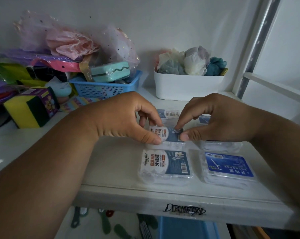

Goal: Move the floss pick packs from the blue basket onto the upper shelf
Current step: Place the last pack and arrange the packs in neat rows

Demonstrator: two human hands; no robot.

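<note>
Several clear floss pick packs with blue and white labels lie flat on the white upper shelf (114,163). One pack (169,134) in the middle row is pinched at its left edge by my left hand (126,119) and at its right edge by my right hand (214,119). In front of it sit a pack (165,165) with a white and dark blue label and a pack (228,166) with a bright blue label. Another pack (169,113) shows behind my fingers. A blue basket (187,228) is partly visible below the shelf edge.
At the back stand a blue perforated basket (102,88) holding a wrapped teal sponge and a white bin (185,87) of mesh bath puffs. Yellow and green sponges (27,111) and coloured bags crowd the left. A metal shelf post (256,49) rises on the right.
</note>
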